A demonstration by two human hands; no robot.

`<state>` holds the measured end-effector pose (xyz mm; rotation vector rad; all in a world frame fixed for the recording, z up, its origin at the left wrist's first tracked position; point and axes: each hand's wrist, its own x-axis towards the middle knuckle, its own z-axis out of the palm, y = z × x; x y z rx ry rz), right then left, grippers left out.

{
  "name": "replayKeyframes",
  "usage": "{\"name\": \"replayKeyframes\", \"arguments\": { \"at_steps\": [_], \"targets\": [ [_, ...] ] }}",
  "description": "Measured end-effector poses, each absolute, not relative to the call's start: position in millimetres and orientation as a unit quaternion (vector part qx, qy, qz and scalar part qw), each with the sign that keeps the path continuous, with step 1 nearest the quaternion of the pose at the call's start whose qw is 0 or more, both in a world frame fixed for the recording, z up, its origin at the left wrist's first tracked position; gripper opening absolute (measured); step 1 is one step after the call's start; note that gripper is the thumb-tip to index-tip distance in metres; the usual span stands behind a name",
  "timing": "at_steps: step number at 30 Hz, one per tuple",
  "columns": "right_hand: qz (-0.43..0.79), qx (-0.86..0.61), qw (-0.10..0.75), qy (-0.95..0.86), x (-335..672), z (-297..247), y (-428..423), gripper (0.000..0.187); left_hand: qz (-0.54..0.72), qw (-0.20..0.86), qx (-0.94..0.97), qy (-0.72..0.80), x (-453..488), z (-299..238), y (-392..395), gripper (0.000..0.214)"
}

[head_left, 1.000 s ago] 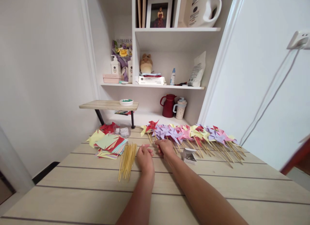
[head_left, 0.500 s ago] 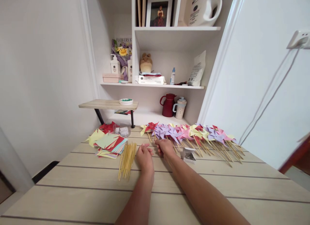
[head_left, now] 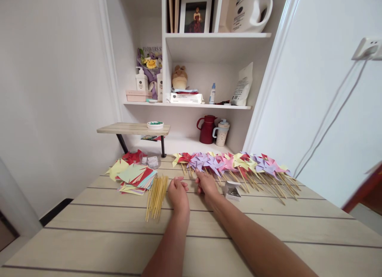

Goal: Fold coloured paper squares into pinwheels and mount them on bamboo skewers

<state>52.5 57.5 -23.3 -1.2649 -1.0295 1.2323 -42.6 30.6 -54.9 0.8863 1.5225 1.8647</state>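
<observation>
My left hand (head_left: 178, 192) rests on the table just right of a bundle of thin wooden sticks (head_left: 158, 197). Its fingers are loosely curled and apart, with nothing visible in them. Close by, my right hand (head_left: 207, 185) is below the purple paper pinwheels (head_left: 205, 161), its thumb raised apart from the bent fingers and no object showing in it. A red paper pinwheel (head_left: 186, 157) lies at the left end of the row, beside a yellow pinwheel (head_left: 176, 158). Right of my right wrist sits a small open box (head_left: 232, 190) with tiny metal pieces inside.
Stacked coloured paper sheets (head_left: 137, 177) lie left of the sticks, near red paper pieces (head_left: 133, 155) and a clear container (head_left: 152, 162). A small raised shelf (head_left: 128, 128) stands behind. Further back are a red jug (head_left: 208, 130) and a cup (head_left: 222, 133).
My right hand has drawn slightly right and back from the red pinwheel, which has settled lower in the row. My left hand stays where it was.
</observation>
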Motion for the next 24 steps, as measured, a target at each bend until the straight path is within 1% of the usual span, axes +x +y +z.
{"name": "replayKeyframes", "arguments": {
  "at_steps": [4,8,9,12,13,15,19,24],
  "targets": [
    [0.544,-0.506,0.512,-0.431,64,-24,42,0.042,0.654,0.276,0.380,0.594,-41,-51,27,0.040],
    [0.564,-0.483,0.497,-0.450,79,-28,21,0.037,0.595,0.235,0.467,0.610,-32,-41,17,0.026],
    [0.568,-0.476,0.491,-0.458,83,-29,16,0.037,0.565,0.208,0.503,0.620,-29,-40,14,0.030],
    [0.577,-0.442,0.470,-0.501,95,-32,3,0.035,0.402,0.102,0.618,0.668,-21,-39,10,0.048],
    [0.578,-0.432,0.464,-0.514,99,-33,0,0.036,0.354,0.079,0.636,0.681,-19,-40,10,0.048],
    [0.577,-0.421,0.457,-0.530,104,-34,-3,0.038,0.298,0.059,0.647,0.699,-18,-43,11,0.045],
    [0.583,-0.411,0.449,-0.538,107,-33,-4,0.041,0.257,0.034,0.642,0.721,-20,-44,12,0.043],
    [0.592,-0.399,0.445,-0.541,106,-30,-5,0.041,0.278,0.035,0.606,0.745,-22,-36,9,0.045]
  ]
}}
